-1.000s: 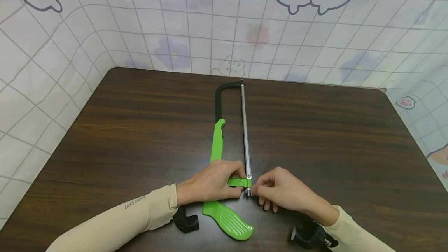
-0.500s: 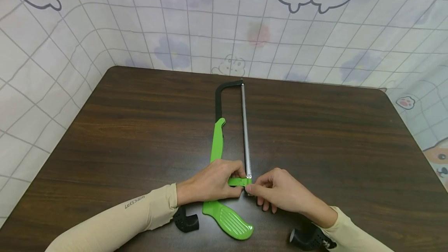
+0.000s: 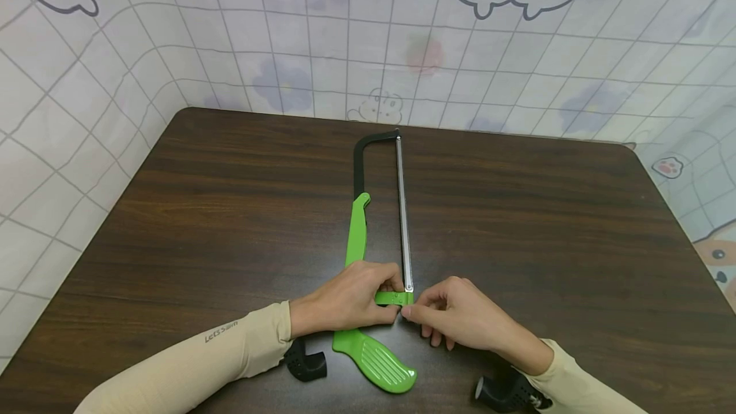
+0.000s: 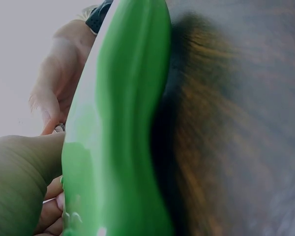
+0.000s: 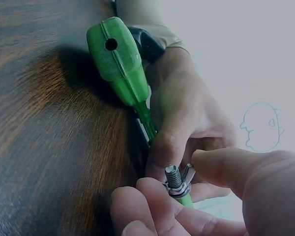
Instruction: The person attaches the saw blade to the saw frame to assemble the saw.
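Note:
A hacksaw with a green and black frame [image 3: 356,235] lies on the table, its silvery blade side [image 3: 404,216] to the right. My left hand [image 3: 353,296] grips it across the green frame, with fingers and thumb either side of the short green bracket [image 3: 392,299]. At the bracket's near end, my right hand [image 3: 468,313] pinches a small metal wing nut [image 5: 188,173] on a threaded bolt [image 5: 172,175]. Its thumb is against one wing, with the other fingers curled beside the bolt. The grooved green handle [image 4: 132,98] fills the middle of the left wrist view.
A dark wood-grain table [image 3: 546,222] extends around the saw. Black wrist devices are on both arms, the left one [image 3: 306,363] close to the saw handle and the right one [image 3: 506,390] low on the right. A patterned white curtain [image 3: 322,37] hangs behind the table.
My right thumb and fingertips have shifted slightly left over the wing nut, which is now covered in the head view. My left hand and the hacksaw stay in place.

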The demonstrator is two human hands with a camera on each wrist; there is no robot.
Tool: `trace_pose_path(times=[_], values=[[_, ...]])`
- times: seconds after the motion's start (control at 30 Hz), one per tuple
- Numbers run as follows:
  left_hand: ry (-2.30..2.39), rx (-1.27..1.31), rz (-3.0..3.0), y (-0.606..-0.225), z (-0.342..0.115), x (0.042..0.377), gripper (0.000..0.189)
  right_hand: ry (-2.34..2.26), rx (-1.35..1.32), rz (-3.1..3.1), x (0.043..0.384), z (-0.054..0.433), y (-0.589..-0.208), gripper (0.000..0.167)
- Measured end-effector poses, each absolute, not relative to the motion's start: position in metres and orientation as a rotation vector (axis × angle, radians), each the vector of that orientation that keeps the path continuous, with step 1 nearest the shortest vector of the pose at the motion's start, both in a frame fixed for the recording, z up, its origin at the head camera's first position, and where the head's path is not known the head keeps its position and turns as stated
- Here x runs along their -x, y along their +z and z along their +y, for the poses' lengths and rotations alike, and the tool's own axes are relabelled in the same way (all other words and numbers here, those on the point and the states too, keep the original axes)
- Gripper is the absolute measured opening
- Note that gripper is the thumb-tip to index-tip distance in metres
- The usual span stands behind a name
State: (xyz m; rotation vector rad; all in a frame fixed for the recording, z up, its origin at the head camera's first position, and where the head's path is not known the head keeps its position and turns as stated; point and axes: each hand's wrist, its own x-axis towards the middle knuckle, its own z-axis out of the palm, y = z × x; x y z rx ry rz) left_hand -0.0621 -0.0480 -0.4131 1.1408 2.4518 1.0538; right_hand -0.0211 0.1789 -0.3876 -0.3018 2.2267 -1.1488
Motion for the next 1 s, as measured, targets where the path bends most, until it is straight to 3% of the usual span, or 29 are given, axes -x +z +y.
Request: trace_pose_path(times=[1.0], values=[[1.064,-1.148,2.469,-0.413,-0.0477,0.0612,0.017,-1.176,0.274,2.17,0.0234,0.1817,-0.3863,0.037]])
